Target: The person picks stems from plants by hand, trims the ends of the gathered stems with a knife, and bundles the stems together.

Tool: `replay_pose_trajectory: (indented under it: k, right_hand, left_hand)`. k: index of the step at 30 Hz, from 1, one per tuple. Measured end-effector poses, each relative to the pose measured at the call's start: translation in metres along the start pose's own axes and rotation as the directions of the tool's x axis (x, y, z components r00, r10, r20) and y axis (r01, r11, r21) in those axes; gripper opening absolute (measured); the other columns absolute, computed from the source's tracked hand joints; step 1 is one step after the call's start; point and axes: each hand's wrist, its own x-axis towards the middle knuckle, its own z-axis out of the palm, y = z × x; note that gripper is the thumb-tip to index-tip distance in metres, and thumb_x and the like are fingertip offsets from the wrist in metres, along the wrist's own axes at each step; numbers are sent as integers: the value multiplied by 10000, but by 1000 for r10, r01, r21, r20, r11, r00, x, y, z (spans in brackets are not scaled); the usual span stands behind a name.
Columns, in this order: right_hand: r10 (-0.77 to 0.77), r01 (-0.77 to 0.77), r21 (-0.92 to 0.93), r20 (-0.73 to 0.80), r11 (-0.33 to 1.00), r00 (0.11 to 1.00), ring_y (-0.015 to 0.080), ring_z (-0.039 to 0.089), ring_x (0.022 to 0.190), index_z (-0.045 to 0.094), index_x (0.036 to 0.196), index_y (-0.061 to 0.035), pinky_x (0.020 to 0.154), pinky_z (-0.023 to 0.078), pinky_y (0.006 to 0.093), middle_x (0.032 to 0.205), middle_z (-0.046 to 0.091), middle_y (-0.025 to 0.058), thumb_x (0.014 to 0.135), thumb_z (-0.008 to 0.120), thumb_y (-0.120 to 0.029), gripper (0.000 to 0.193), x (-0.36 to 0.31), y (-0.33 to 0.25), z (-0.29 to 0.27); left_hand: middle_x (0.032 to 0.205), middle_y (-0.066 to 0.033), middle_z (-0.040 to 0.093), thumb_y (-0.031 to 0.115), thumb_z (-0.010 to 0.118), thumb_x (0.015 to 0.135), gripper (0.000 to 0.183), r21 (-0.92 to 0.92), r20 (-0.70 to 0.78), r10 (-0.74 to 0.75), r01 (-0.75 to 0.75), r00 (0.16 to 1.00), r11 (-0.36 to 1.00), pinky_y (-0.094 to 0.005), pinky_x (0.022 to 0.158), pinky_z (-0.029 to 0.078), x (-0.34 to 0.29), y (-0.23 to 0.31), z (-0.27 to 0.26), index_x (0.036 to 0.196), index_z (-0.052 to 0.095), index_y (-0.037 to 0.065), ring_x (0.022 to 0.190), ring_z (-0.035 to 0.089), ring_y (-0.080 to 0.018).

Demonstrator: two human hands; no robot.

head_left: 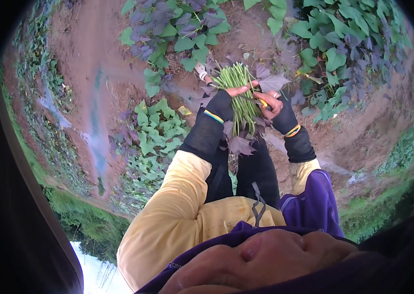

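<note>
Stem bundle [241,109] gathered; left hand [237,91] clasps it, right hand [271,104] pinches small orange thing [263,103]; leafy vines [157,128] left on soil [246,41].

The stem bundle [238,90] is pale green, with dusky purple leaves [272,82] fanning out around it, and the small tool [263,103] at its right shows bright orange-yellow. Black sleeves [200,133] carry striped bands with yellow in them, the left band [213,116] also showing blue and white; nearer, the shirt [172,196] is creamy yellow and the cloth at right [314,201] deep purple with pale stitching. Reddish-brown soil [74,39] lies beneath mid-green foliage [334,59] at far right, mottled with purple.
</note>
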Motion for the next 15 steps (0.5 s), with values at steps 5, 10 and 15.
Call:
replay_pose_trajectory:
  k: [5, 10, 15]
  right_hand:
    - [79, -17, 253, -238, 967, 968, 232, 528, 1112, 655, 1124, -60, 907, 452, 340, 1230, 521, 115, 808, 702, -166, 338, 7, -6, 6]
    - [556, -438, 799, 160, 413, 816, 80, 526, 485, 634, 882, -49, 467, 412, 213, 664, 588, 1, 890, 649, -274, 225, 42, -77, -11]
    - [423, -431, 680, 192, 593, 885, 61, 449, 589, 578, 849, -73, 535, 344, 236, 635, 502, -50, 891, 631, -243, 183, 48, -62, 1]
  left_hand:
    - [1177, -100, 578, 112, 583, 911, 485, 5, 19, -12, 12, 1000, 1000, -431, 894, 524, -13, -4, -9, 1363, 407, 93, 1080, 598, -298]
    - [1155, -116, 573, 105, 595, 877, 487, -220, 256, -10, 68, 967, 973, -512, 940, 469, -53, -21, 18, 1334, 430, 68, 1145, 549, -365]
    - [1283, -174, 528, 78, 658, 735, 674, -410, 329, 204, -55, 922, 910, -554, 1086, 313, -78, -19, 71, 1355, 396, 75, 1247, 456, -422]
